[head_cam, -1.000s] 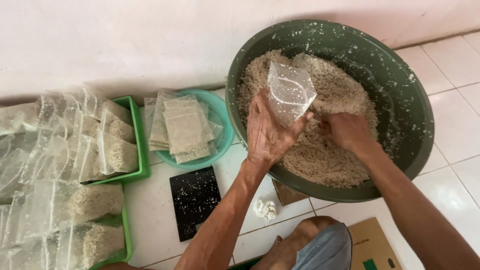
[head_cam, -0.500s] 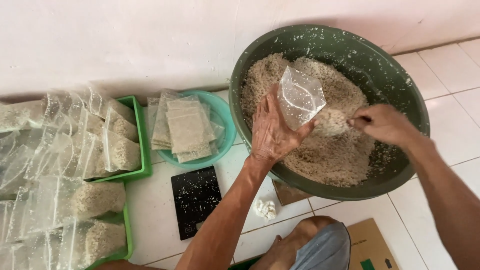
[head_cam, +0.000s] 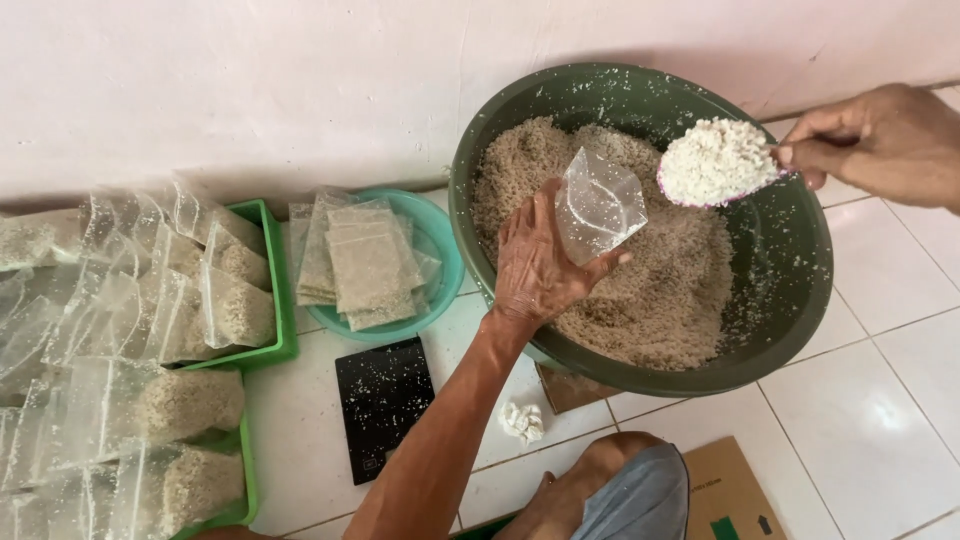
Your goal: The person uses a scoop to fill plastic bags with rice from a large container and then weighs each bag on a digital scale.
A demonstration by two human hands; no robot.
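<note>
**Scoop raised beside an open bag over the basin**

The work sits on a white tiled floor (head_cam: pixel 880 390) against a pale wall (head_cam: pixel 250 90). One green basin (head_cam: pixel 800 300) of grain touches the wall; open tiles lie to its right. The left hand (head_cam: pixel 535 265) pinches one clear plastic bag (head_cam: pixel 597 205), mouth up, above the grain. The right hand (head_cam: pixel 880 135), its grip closed on a handle, holds one heaped scoop (head_cam: pixel 715 162) just beside the bag. Left of the basin: one teal bowl (head_cam: pixel 445 270) of flat bags, one black scale (head_cam: pixel 385 405), two green trays (head_cam: pixel 272 290) crowded with filled bags, too overlapped to count.
</note>
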